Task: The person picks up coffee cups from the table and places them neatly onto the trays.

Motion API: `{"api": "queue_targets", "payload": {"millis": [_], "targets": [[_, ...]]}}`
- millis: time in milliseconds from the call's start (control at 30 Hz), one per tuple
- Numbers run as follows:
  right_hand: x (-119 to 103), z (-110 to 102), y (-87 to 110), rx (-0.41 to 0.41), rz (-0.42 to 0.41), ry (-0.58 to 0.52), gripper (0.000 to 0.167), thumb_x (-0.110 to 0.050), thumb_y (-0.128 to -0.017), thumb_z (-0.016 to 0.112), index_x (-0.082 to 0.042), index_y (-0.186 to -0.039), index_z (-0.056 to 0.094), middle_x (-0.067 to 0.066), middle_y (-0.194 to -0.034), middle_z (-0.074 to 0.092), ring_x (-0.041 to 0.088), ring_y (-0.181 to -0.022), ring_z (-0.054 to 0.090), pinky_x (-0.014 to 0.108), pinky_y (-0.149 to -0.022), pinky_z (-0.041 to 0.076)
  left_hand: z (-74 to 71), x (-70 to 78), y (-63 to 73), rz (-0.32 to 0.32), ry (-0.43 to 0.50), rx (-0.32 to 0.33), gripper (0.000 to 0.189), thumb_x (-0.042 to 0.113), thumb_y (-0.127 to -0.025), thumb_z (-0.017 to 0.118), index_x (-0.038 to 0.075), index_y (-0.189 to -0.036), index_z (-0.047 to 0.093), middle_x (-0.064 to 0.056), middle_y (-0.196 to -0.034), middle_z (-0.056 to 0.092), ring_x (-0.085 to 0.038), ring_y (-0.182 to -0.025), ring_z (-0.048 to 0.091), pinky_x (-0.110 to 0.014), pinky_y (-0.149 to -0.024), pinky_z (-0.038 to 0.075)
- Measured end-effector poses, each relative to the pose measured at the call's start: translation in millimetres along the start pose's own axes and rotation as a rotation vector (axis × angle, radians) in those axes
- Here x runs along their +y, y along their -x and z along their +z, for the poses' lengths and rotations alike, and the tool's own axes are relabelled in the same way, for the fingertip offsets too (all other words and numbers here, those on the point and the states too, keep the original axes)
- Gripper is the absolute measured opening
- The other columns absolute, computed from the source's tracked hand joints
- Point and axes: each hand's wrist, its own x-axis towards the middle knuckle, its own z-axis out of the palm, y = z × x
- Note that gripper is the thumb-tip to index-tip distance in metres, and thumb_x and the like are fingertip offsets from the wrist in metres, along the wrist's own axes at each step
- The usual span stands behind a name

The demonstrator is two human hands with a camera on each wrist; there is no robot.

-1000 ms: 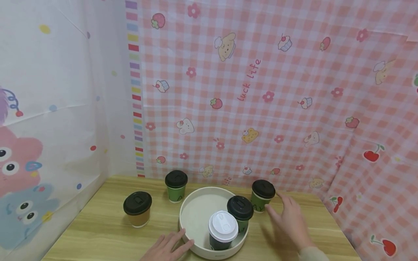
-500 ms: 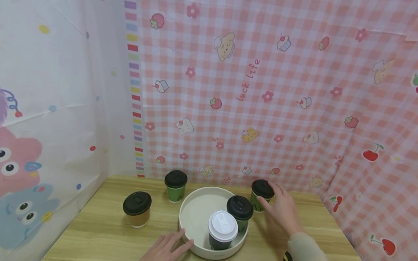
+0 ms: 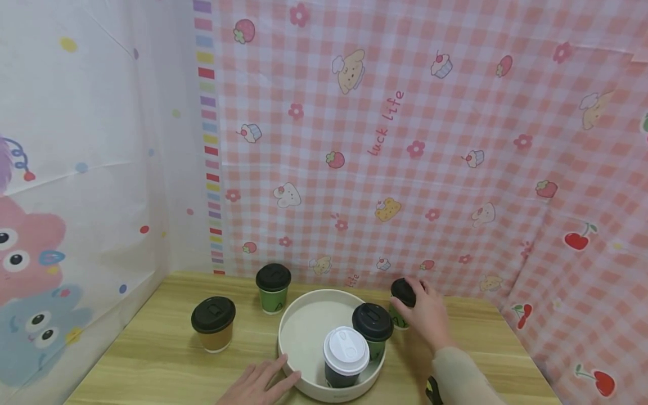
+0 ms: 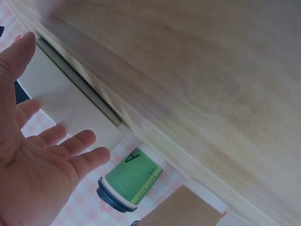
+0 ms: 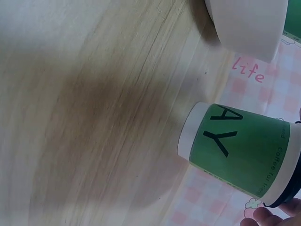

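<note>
So, R grip [image 3: 427, 316] holds grn cup [image 5: 240, 150] upright, axis vert., lid [image 3: 401, 289] up.

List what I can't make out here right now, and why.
Head: right side of the far-right cup, hidden by the right hand.
Head: black-and-yellow item, unidentifiable, cut off by bottom edge.
Left wrist: brown cup, cut off by bottom edge.
Right wrist: most of the right hand, past right edge.

- I get soft, even, middling brightness overhead; the white lid [image 3: 346, 350] shows palest
- My left-wrist feed looks hazy, blurred at 11 o'clock
- My right-wrist feed has a broad, soft shadow across the tabletop [image 5: 103, 127] toward 8 o'clock; the green cup [image 5: 244, 150] looks sharper
</note>
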Motion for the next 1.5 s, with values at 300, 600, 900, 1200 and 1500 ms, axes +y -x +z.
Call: {"api": "queue_targets", "payload": {"millis": [300, 600, 900, 1200, 1500], "targets": [[-1, 6, -2.5, 0.03, 0.01, -0.001, 0.069, -0.049, -0.096, 0.077, -0.012, -0.151, 0.059, 0.035, -0.159, 0.045, 0.061, -0.143, 0.045, 0.074, -0.117, 0.039, 1.2, -0.8, 0.1, -0.003, 0.0, 0.004, 0.079, 0.083, -0.098, 0.04, 0.039, -0.164, 0.042, -0.014, -0.166, 0.044, -0.034, -0.136, 0.058, -0.067, -0.106, 0.053], [0, 10, -2.6, 0.06, 0.016, -0.034, 0.064, -0.045, -0.096, 0.077, -0.011, -0.149, 0.062, 0.03, -0.158, 0.048, 0.055, -0.143, 0.046, 0.07, -0.117, 0.042, 5.1, -2.9, 0.5, 0.021, -0.042, 0.049, 0.077, 0.082, -0.099, 0.04, 0.039, -0.163, 0.042, -0.014, -0.165, 0.046, -0.034, -0.133, 0.06, -0.065, -0.103, 0.055], [1, 18, -0.4, 0.11, 0.037, -0.079, 0.062, -0.042, -0.096, 0.077, -0.011, -0.148, 0.063, 0.024, -0.158, 0.048, 0.052, -0.144, 0.046, 0.069, -0.117, 0.043, 3.8, -0.7, 0.1, 0.009, -0.024, 0.036, 0.077, 0.082, -0.099, 0.041, 0.039, -0.163, 0.042, -0.014, -0.165, 0.045, -0.035, -0.134, 0.059, -0.066, -0.104, 0.054], [2, 27, 1.0, 0.154, 0.05, -0.083, 0.061, -0.042, -0.095, 0.077, -0.012, -0.147, 0.064, 0.026, -0.159, 0.047, 0.053, -0.143, 0.047, 0.068, -0.117, 0.042, 3.3, -1.5, 0.3, -0.007, -0.002, 0.01, 0.078, 0.083, -0.098, 0.041, 0.04, -0.163, 0.041, -0.013, -0.166, 0.044, -0.035, -0.136, 0.059, -0.067, -0.106, 0.053], [3, 35, 2.9, 0.273, 0.004, -0.099, 0.058, -0.036, -0.091, 0.081, -0.009, -0.14, 0.069, 0.025, -0.153, 0.053, 0.052, -0.133, 0.053, 0.068, -0.111, 0.046, 3.5, -2.0, 1.0, 0.018, -0.038, 0.047, 0.078, 0.082, -0.099, 0.04, 0.038, -0.163, 0.042, -0.015, -0.165, 0.046, -0.033, -0.133, 0.06, -0.064, -0.104, 0.055]]}}
